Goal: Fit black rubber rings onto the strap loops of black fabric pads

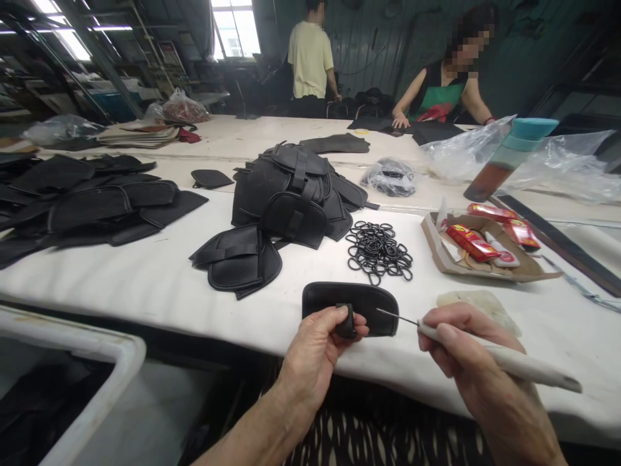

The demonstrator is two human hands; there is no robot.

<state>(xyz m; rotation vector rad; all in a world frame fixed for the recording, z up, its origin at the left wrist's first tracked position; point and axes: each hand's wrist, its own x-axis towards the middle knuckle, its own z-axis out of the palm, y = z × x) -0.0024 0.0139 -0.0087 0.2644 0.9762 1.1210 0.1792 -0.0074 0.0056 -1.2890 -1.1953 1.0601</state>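
My left hand pinches a short folded black strap at the near edge of a flat black leather-like piece with one rounded end. In my right hand is an awl with a pale handle, gripped like a pen. Its thin metal shaft points left, and the tip shows over the black piece, to the right of the strap. I cannot tell whether the tip touches it. Beyond the piece lies a heap of black D-shaped rings. A pale, lumpy block lies behind my right hand.
Black sewn pieces form a pile mid-table and another at left. A cardboard tray holds red boxes. A bottle with a blue lid leans behind it. A white bin stands front left. Two people are across the table.
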